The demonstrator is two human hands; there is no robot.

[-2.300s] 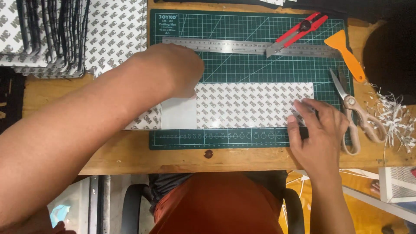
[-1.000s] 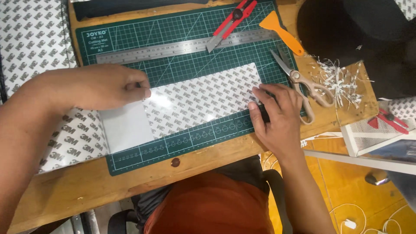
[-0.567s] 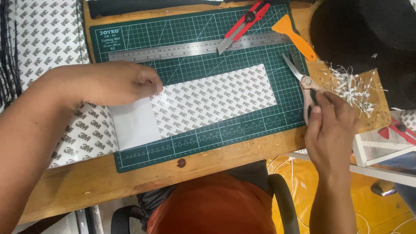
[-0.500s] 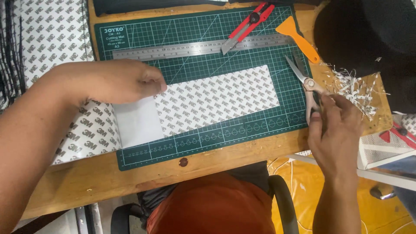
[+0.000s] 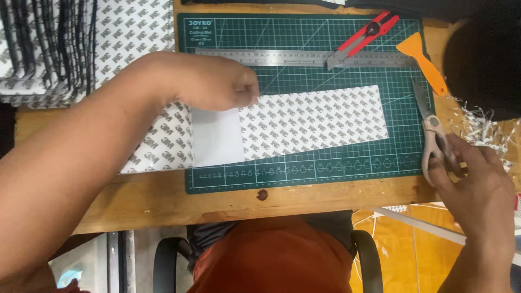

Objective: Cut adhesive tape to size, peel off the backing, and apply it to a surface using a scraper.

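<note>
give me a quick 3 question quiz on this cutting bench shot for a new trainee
1. True or false: the right hand is on the scissors.
2. Which tool lies across the steel ruler? A) the orange scraper B) the red utility knife C) a pencil
3. Fill in: the left hand rests on the upper edge of the patterned sheet, which lies on the green ______.

Key
1. True; its fingers are at the handles, at the mat's right edge.
2. B; the knife's tip crosses the ruler.
3. Cutting mat.
</note>
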